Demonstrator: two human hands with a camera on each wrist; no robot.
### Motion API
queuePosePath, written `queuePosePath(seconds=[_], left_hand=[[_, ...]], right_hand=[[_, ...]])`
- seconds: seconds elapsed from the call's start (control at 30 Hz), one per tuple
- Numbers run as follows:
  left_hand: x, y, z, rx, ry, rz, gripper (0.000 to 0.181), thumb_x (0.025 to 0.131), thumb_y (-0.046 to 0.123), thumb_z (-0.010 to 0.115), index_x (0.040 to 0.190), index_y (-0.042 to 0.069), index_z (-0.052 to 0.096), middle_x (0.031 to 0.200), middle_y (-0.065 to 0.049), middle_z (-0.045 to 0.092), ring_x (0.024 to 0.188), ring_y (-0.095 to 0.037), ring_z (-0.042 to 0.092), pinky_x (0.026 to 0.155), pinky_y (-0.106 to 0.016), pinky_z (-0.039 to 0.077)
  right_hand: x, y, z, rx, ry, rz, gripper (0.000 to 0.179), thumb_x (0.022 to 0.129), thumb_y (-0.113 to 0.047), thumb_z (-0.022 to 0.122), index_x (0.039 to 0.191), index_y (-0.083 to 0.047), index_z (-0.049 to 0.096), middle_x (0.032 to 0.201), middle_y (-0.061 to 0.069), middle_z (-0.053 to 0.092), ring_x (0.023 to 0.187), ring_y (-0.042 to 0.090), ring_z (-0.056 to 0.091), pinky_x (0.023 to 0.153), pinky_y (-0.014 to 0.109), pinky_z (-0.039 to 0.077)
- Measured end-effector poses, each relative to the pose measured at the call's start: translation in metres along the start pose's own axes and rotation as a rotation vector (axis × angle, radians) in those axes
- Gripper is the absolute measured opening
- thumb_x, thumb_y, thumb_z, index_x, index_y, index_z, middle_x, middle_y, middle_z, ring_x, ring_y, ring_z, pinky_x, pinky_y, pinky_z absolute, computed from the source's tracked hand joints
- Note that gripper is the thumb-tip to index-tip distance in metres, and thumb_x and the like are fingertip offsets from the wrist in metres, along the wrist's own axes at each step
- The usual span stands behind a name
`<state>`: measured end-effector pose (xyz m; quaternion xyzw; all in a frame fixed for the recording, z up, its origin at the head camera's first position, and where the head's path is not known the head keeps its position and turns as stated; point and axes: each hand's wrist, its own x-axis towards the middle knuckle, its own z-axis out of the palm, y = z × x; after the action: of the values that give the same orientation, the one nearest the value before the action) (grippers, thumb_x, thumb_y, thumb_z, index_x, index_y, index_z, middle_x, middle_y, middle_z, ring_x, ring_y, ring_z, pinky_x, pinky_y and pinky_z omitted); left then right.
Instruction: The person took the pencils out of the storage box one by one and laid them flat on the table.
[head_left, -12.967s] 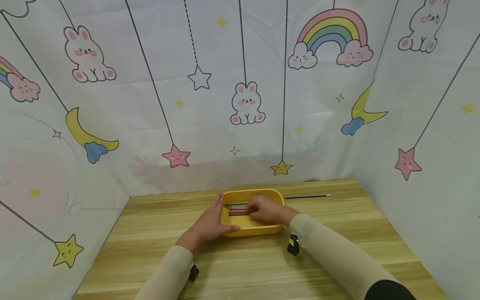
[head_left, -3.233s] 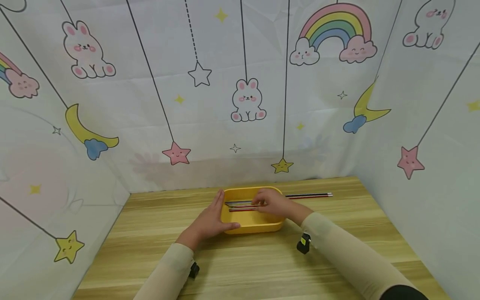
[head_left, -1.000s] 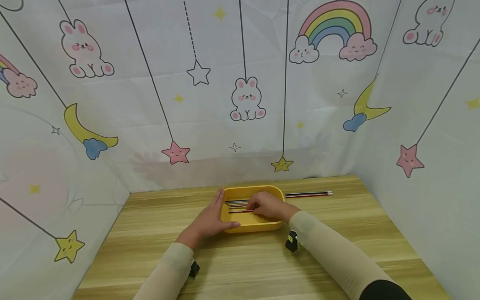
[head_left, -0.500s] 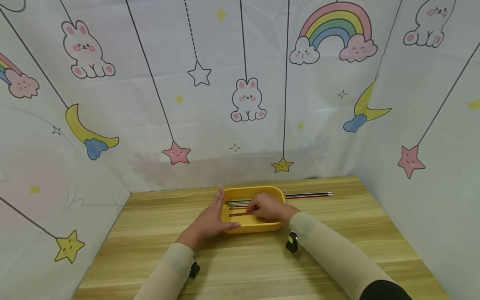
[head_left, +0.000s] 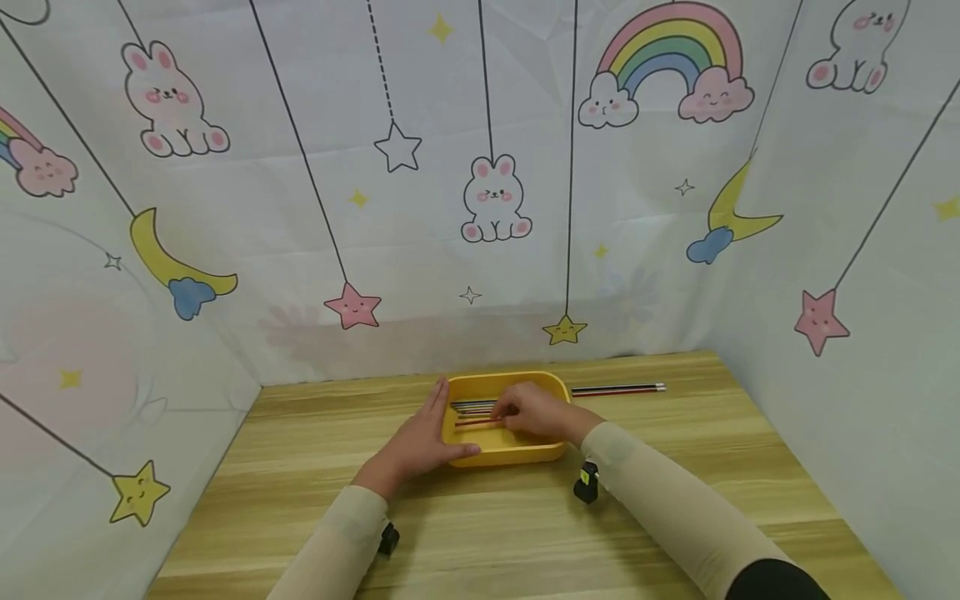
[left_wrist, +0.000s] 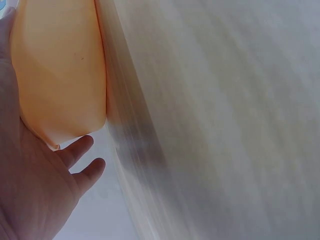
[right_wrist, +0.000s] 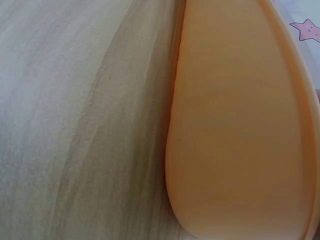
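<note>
In the head view, a yellow plastic tray [head_left: 510,457] stands near the back of the table. My left hand [head_left: 412,442] rests against its left end, fingers extended along the side and thumb over the front rim. The left wrist view shows that hand's fingers [left_wrist: 77,152] spread beside the tray's outer wall [left_wrist: 60,70]. Inside the tray, my right hand [head_left: 538,412] pinches a red pencil [head_left: 474,422] lying in front of several other pencils [head_left: 471,407]. The right hand hides their right ends. Only the tray wall [right_wrist: 240,120] fills the right wrist view, without the hand.
Two pencils, one black and one red [head_left: 618,390], lie side by side on the table right of the tray. A white cloth [head_left: 420,250] printed with cartoons hangs behind and beside the wooden table [head_left: 480,533].
Since 13 seconds ago, a red pencil has joined the black one on the table. Over the last second the right hand has shifted another red pencil slightly inside the tray; the left hand stayed put.
</note>
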<state>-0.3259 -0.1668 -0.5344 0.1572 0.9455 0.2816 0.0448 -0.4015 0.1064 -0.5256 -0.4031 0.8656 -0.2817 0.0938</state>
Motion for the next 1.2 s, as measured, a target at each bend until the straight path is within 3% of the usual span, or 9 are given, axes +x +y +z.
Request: queuePosePath(seconds=[0.37,0.67,1.2], left_hand=[[0.000,0.000,-0.001,0.014,-0.006,-0.003,0.139,0.086,0.081,0.078,0.179,0.011,0.002,0.187,-0.008,-0.001,0.162,-0.047,0.031,0.128,-0.064,0.033],[0.000,0.000,-0.001,0.013,-0.008,-0.011,0.139,0.086,0.081,0.078,0.179,0.012,0.002,0.187,-0.008,0.000,0.163,-0.047,0.031,0.129,-0.063,0.032],[0.000,0.000,-0.001,0.013,-0.002,0.000,0.138,0.086,0.079,0.080,0.179,0.010,0.004,0.187,-0.009,-0.001,0.164,-0.046,0.029,0.129,-0.063,0.030]], right_hand=[[-0.004,-0.005,-0.017,0.049,0.029,0.015,0.023,0.104,0.000,0.071,0.118,-0.012,0.085,0.114,-0.005,0.077,0.105,0.013,0.069,0.097,0.037,0.060],[-0.013,-0.005,-0.035,0.080,0.023,-0.047,0.024,0.104,0.000,0.072,0.120,-0.012,0.085,0.112,-0.004,0.075,0.101,0.012,0.068,0.092,0.033,0.060],[-0.044,0.005,-0.065,0.150,0.026,-0.029,0.024,0.108,0.000,0.069,0.124,-0.011,0.083,0.116,0.001,0.073,0.094,0.015,0.068,0.078,0.032,0.061]])
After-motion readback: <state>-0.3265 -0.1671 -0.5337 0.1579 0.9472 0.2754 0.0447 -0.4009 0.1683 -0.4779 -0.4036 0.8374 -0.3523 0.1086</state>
